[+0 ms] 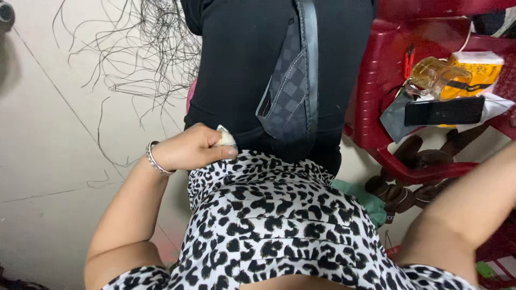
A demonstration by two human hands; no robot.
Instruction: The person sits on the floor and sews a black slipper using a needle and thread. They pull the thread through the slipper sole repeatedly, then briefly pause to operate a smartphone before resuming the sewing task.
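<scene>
The left hand [191, 147] is curled closed, its fingers pinching a small pale object [227, 138] that pokes out between thumb and forefinger; what the object is cannot be told. A thin silver bracelet [155, 159] circles the wrist of this hand. The hand presses against the lower edge of a black top [236, 59] worn by another person who stands just in front, back turned to the camera.

Just right of the hand, a grey checkered sling bag [293, 91] hangs across that black top on a dark strap running up and out of view. Just below the hand, a black-and-white leopard-print cloth [279, 225] spreads down toward the bottom edge of the view. Above and left of the hand, loose dark strands of hair [145, 53] trail down over a pale tiled wall [48, 134].

Only the right forearm [467, 209] shows, crossing the lower right corner; the right hand itself is out of view.

Well to the right of the left hand, beyond the sling bag, stands a red plastic chair [376, 80]. On its seat lie a clear yellowish bottle [435, 78] on its side, a yellow box [481, 70] touching it, and a black phone [444, 111] just below them. Under the chair, several dark brown rounded pieces [408, 161] lie heaped together, and a bit of green cloth [368, 201] shows beside the leopard-print cloth.
</scene>
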